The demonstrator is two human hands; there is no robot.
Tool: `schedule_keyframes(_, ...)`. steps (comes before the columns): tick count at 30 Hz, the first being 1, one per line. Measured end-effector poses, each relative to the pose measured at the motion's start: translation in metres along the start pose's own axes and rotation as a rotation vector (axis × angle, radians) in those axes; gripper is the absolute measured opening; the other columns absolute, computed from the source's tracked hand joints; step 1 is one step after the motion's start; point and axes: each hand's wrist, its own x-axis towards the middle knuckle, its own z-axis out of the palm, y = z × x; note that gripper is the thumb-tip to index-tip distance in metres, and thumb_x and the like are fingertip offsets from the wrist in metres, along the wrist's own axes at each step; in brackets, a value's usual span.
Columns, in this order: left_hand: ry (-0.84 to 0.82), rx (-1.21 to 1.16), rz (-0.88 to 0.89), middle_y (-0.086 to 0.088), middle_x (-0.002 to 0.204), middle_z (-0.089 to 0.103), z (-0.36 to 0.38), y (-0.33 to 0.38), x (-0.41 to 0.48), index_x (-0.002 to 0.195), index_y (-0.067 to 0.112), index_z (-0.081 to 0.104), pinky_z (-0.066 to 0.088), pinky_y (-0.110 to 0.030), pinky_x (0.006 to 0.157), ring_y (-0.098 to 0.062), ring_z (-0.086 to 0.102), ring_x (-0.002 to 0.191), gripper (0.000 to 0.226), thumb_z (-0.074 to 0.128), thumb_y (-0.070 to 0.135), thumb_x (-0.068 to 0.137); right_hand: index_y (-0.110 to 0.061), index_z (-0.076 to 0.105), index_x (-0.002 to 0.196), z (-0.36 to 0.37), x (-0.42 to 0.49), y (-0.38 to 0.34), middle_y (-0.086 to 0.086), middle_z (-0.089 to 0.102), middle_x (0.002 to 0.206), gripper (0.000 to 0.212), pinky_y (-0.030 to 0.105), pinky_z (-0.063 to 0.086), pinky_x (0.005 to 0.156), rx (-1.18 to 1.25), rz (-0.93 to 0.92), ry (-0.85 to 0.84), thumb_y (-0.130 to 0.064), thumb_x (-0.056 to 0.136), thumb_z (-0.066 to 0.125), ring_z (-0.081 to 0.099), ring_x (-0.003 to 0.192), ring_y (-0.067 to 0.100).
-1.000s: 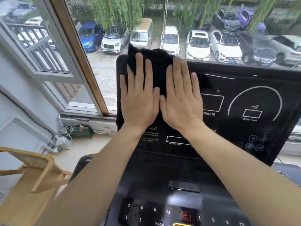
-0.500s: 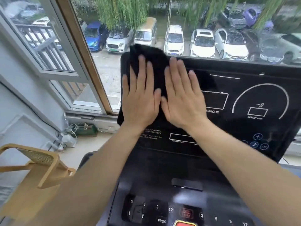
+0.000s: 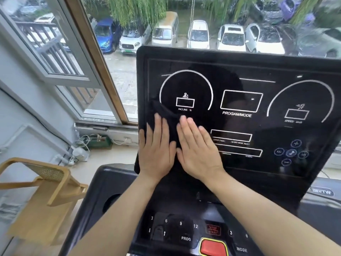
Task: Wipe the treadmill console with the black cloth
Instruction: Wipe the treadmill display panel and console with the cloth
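Note:
The black treadmill console [image 3: 239, 67] is a tilted glossy panel with white dials and boxes, filling the centre and right. A black cloth [image 3: 166, 115] lies flat on its lower left part, hard to tell from the dark panel. My left hand [image 3: 156, 150] presses flat on the cloth near the panel's left edge. My right hand [image 3: 197, 148] lies flat beside it, fingers angled up and left onto the cloth. Both palms are down with fingers extended; most of the cloth is hidden beneath them.
Below the panel is the button deck [image 3: 184, 231] with number keys and a red stop button [image 3: 212, 247]. A wooden chair [image 3: 42, 191] stands at the lower left. An open window [image 3: 60, 52] and sill with cables [image 3: 83, 145] are to the left.
Both hands have slid the cloth down from the console's top left corner to its lower left part, uncovering the incline dial. The view has dropped slightly.

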Motion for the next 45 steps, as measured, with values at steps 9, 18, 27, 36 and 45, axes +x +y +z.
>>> schedule_keyframes(9, 0.072, 0.045, 0.089, -0.022, 0.165, 0.015, -0.039, 0.039, 0.087, 0.158, 0.002, 0.015, 0.007, -0.046, 0.122, -0.039, 0.018, 0.148, 0.068, 0.038, 0.036, 0.103, -0.002, -0.001, 0.158, -0.041, 0.047, 0.066, 0.016, -0.009, 0.166, 0.074, 0.041, -0.003, 0.126, -0.093, 0.078, 0.031, -0.044, 0.105, 0.028, -0.008, 0.155, 0.026)
schedule_keyframes(18, 0.053, 0.074, 0.260, -0.020, 0.167, 0.004, -0.031, 0.120, 0.122, 0.158, 0.000, 0.007, 0.013, -0.048, 0.123, -0.038, 0.016, 0.152, 0.072, 0.029, 0.043, 0.105, 0.002, 0.010, 0.157, -0.047, 0.007, 0.131, 0.022, -0.001, 0.165, 0.074, 0.044, 0.005, 0.126, -0.027, 0.391, 0.080, -0.041, 0.104, 0.035, 0.000, 0.155, 0.033)
schedule_keyframes(27, -0.069, 0.088, 0.414, -0.008, 0.165, -0.007, 0.016, 0.100, 0.014, 0.152, 0.005, 0.026, 0.023, -0.045, 0.114, -0.032, 0.029, 0.139, 0.067, 0.046, 0.041, 0.099, 0.001, 0.006, 0.154, -0.011, -0.080, 0.095, 0.016, -0.009, 0.164, 0.077, 0.043, 0.008, 0.124, -0.041, 0.100, -0.071, -0.043, 0.100, 0.039, 0.013, 0.152, 0.032)
schedule_keyframes(36, 0.079, 0.043, 0.225, -0.017, 0.167, 0.005, -0.030, 0.176, 0.136, 0.159, 0.002, 0.008, 0.007, -0.046, 0.124, -0.036, 0.013, 0.153, 0.072, 0.030, 0.043, 0.105, -0.001, 0.009, 0.158, -0.064, -0.007, 0.200, 0.022, 0.006, 0.166, 0.073, 0.041, -0.005, 0.126, -0.036, 0.321, 0.093, -0.038, 0.103, 0.038, 0.001, 0.154, 0.031)
schedule_keyframes(45, -0.062, 0.072, 0.568, -0.006, 0.168, 0.006, 0.016, 0.173, 0.028, 0.159, 0.006, 0.015, 0.018, -0.040, 0.119, -0.027, 0.023, 0.145, 0.073, 0.044, 0.042, 0.101, 0.010, 0.014, 0.152, -0.024, -0.126, 0.133, 0.024, -0.002, 0.161, 0.079, 0.052, 0.011, 0.124, -0.009, 0.498, -0.135, -0.038, 0.097, 0.046, 0.007, 0.151, 0.042)
